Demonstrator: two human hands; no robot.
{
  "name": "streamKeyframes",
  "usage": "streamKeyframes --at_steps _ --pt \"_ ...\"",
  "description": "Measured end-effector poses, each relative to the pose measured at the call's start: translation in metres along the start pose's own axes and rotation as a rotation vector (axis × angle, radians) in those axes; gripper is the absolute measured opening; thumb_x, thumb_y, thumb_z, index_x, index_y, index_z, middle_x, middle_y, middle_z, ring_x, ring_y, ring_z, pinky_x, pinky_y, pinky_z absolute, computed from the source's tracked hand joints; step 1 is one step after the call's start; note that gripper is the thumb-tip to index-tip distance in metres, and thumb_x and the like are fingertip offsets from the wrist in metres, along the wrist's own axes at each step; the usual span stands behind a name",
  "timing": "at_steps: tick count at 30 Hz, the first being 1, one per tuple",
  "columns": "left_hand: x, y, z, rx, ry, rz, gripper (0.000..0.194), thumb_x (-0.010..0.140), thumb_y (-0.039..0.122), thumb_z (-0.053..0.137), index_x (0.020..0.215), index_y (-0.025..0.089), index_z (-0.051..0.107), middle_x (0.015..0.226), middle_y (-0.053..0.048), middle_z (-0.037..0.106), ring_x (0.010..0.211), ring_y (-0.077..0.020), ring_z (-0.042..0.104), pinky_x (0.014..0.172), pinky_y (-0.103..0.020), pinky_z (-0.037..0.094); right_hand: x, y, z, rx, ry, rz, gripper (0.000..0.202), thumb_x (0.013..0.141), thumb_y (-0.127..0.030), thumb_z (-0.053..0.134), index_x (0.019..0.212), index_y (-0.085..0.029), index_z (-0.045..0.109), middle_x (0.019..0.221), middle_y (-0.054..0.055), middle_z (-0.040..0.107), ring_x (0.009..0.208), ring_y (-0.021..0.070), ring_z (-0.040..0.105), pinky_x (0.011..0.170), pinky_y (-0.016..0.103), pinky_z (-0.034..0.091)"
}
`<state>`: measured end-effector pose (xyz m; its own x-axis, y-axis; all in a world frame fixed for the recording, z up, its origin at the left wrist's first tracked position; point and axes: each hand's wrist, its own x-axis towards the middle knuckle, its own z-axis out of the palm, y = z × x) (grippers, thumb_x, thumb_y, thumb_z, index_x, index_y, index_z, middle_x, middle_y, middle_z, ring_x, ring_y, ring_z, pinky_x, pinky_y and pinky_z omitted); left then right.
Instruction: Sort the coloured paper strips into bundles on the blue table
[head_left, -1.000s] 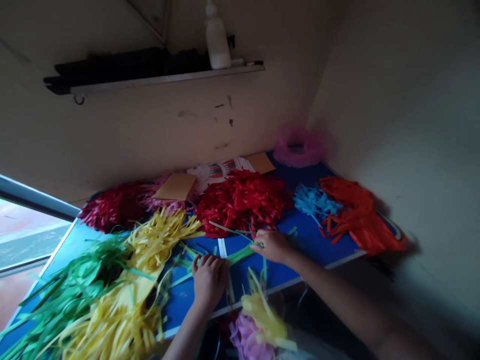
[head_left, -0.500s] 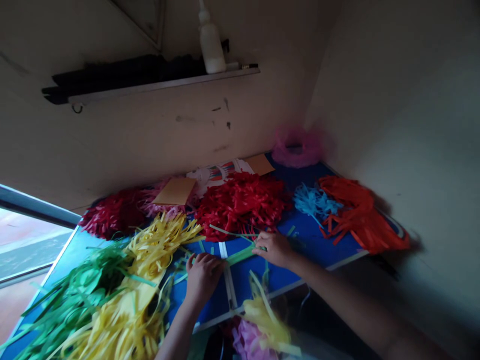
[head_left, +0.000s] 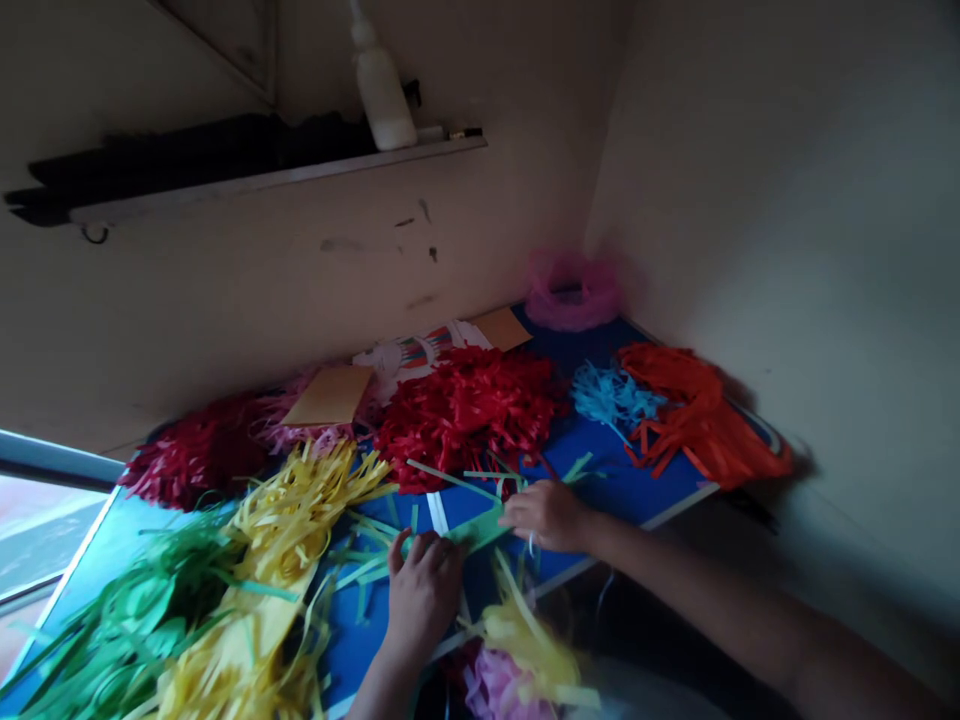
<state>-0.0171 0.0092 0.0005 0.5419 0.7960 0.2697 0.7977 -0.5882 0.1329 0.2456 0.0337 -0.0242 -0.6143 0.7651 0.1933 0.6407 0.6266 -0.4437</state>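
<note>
A light green fringed paper strip (head_left: 480, 528) lies across the blue table (head_left: 536, 575) between my two hands. My left hand (head_left: 426, 590) rests on its left end, fingers bent, with green fringes spreading out to the left. At the right end, the fingers of my right hand (head_left: 546, 515) are closed on the strip. A pile of red fringed paper (head_left: 469, 410) sits just behind the strip. Yellow fringed paper (head_left: 289, 530) and darker green fringed paper (head_left: 150, 610) lie to the left of my left hand.
Blue fringes (head_left: 611, 395) and orange-red paper (head_left: 705, 420) lie at the right. Behind are brown card (head_left: 330, 395), dark red fringes (head_left: 199, 455) and a pink bag (head_left: 574, 300). A wall shelf (head_left: 285, 180) holds a white bottle (head_left: 384, 95). Yellow and pink paper (head_left: 517, 650) hangs near the front edge.
The view has shifted, so the shelf and table items appear further left. My left hand has moved right and nearer, closer to my right hand. The green fringes are more spread out.
</note>
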Motion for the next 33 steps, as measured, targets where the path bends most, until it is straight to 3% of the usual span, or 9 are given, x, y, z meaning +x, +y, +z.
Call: streamKeyframes --at_steps 4,7,17,26,30,33 --pt "-0.004 -0.007 -0.001 -0.124 -0.046 -0.066 0.02 0.092 0.024 0.052 0.09 0.029 0.071 0.088 -0.001 0.074 0.089 -0.0213 0.064 0.099 -0.047 0.031 0.004 -0.002 0.002 0.038 0.034 0.147 0.008 0.085 -0.027 0.069 0.089 -0.027 0.076 0.098 -0.001 0.073 0.084 0.0148 0.067 0.072 0.025 0.044" --pt "-0.005 -0.013 0.0 -0.167 -0.053 -0.159 0.027 0.095 0.032 0.048 0.083 0.026 0.071 0.084 -0.002 0.072 0.085 -0.0205 0.063 0.09 -0.041 0.037 0.009 -0.008 -0.002 0.05 0.06 0.233 0.015 0.087 -0.036 0.067 0.085 -0.025 0.076 0.091 -0.001 0.073 0.081 0.0142 0.067 0.069 0.024 0.043" --pt "0.008 -0.011 0.004 -0.014 -0.109 -0.291 0.04 0.095 0.036 0.044 0.066 0.022 0.069 0.07 -0.005 0.069 0.08 -0.0237 0.061 0.08 -0.04 0.035 0.025 -0.02 -0.001 -0.033 0.048 0.446 0.017 0.083 -0.035 0.066 0.074 -0.022 0.074 0.087 0.002 0.074 0.074 0.017 0.066 0.061 0.025 0.04" --pt "0.025 -0.017 -0.004 0.021 -0.253 -0.279 0.036 0.092 0.031 0.047 0.067 0.024 0.071 0.069 -0.004 0.073 0.079 -0.0247 0.065 0.073 -0.036 0.035 0.03 -0.021 0.0 -0.099 0.015 0.478 0.015 0.082 -0.035 0.066 0.078 -0.023 0.072 0.089 0.001 0.073 0.074 0.018 0.066 0.061 0.026 0.04" --pt "0.028 -0.016 -0.007 0.048 -0.209 -0.236 0.026 0.09 0.03 0.051 0.077 0.024 0.072 0.078 -0.006 0.073 0.084 -0.0257 0.064 0.081 -0.041 0.037 0.028 -0.023 -0.011 -0.179 0.053 0.452 0.014 0.085 -0.031 0.065 0.093 -0.02 0.069 0.099 0.006 0.07 0.077 0.0197 0.065 0.063 0.028 0.04" --pt "0.026 -0.011 -0.009 0.048 -0.159 -0.139 0.02 0.089 0.022 0.054 0.091 0.029 0.073 0.094 -0.004 0.072 0.096 -0.0252 0.061 0.093 -0.044 0.034 0.022 -0.028 -0.019 -0.221 0.041 0.299 0.014 0.089 -0.028 0.06 0.099 -0.022 0.068 0.105 0.006 0.068 0.086 0.0196 0.063 0.072 0.03 0.04"
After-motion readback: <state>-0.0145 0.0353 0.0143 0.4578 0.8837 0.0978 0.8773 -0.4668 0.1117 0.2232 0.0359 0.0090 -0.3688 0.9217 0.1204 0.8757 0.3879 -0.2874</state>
